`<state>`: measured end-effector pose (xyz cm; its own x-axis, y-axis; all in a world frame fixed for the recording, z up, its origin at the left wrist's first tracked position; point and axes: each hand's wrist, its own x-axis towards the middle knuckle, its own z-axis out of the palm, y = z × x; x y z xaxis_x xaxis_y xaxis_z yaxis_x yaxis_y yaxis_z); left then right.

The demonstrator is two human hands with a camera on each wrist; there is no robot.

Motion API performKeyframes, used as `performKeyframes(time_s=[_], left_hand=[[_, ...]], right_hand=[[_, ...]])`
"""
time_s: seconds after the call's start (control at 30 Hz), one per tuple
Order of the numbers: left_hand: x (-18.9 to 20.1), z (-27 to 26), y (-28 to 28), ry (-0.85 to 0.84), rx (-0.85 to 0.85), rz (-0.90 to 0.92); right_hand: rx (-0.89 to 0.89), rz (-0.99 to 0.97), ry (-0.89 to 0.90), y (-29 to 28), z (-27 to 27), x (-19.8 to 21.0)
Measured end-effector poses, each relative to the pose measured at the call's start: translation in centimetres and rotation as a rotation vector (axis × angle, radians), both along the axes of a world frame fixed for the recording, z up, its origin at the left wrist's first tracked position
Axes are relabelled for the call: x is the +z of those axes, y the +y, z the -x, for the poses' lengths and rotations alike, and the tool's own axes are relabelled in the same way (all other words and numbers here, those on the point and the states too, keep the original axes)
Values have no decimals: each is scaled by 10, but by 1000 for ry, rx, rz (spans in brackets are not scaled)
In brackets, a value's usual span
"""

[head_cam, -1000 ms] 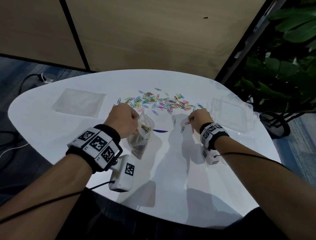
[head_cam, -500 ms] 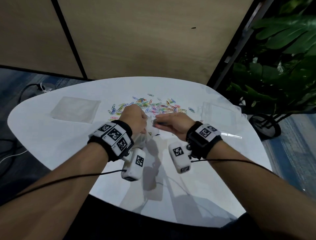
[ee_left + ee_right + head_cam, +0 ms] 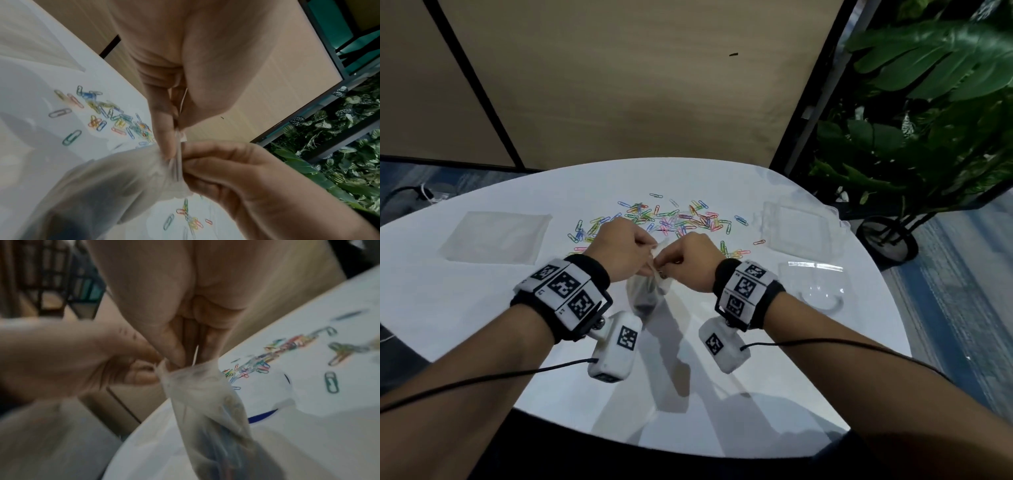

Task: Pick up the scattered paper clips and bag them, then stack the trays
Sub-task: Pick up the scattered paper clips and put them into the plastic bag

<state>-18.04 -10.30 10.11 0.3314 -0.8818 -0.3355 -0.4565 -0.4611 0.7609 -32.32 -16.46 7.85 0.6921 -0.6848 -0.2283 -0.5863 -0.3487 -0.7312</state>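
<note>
A small clear plastic bag (image 3: pixel 645 296) with coloured paper clips in its bottom hangs over the white table (image 3: pixel 482 308). My left hand (image 3: pixel 649 255) pinches the bag's top edge; in the left wrist view its fingertips (image 3: pixel 168 146) squeeze the plastic of the bag (image 3: pixel 113 178). My right hand (image 3: pixel 665 270) meets it from the right, fingers curled, and pinches the same edge; I also see that hand (image 3: pixel 186 164) close up. In the right wrist view the bag (image 3: pixel 205 402) droops below my right hand (image 3: pixel 183 360). Several loose paper clips (image 3: pixel 671 219) lie just beyond both hands.
A flat pile of clear bags (image 3: pixel 496 236) lies at the table's left. Two clear plastic trays sit on the right, one farther back (image 3: pixel 799 229) and one nearer (image 3: pixel 816 284). A large potted plant (image 3: pixel 928 120) stands past the right edge, with a wall panel behind the table.
My right hand left the clips on the right, came over to the bag and now pinches its top beside my left hand. The bag has shifted slightly right.
</note>
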Motion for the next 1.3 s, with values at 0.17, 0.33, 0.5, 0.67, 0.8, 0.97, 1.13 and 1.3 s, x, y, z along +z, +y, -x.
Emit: performKeyframes(time_s=[0.17, 0.33, 0.5, 0.67, 0.8, 0.97, 1.13, 1.3], left_hand=[[5, -17, 6, -69, 29, 25], [10, -28, 16, -128, 12, 9], [10, -30, 20, -161, -2, 5], [11, -30, 27, -214, -34, -18], [8, -35, 31, -231, -32, -18], [6, -40, 27, -213, -43, -17], [9, -37, 16, -194, -57, -26], [10, -25, 6, -223, -98, -27]], right_hand=[[-511, -342, -223, -60, 34, -20], [-431, -74, 604, -85, 83, -74], [-381, 124, 535, -74, 52, -85], [-520, 172, 443, -96, 16, -99], [-496, 232, 466, -126, 3, -99], [-119, 343, 764, -149, -6, -100], [40, 629, 799, -141, -16, -99], [-218, 487, 642, -141, -3, -101]])
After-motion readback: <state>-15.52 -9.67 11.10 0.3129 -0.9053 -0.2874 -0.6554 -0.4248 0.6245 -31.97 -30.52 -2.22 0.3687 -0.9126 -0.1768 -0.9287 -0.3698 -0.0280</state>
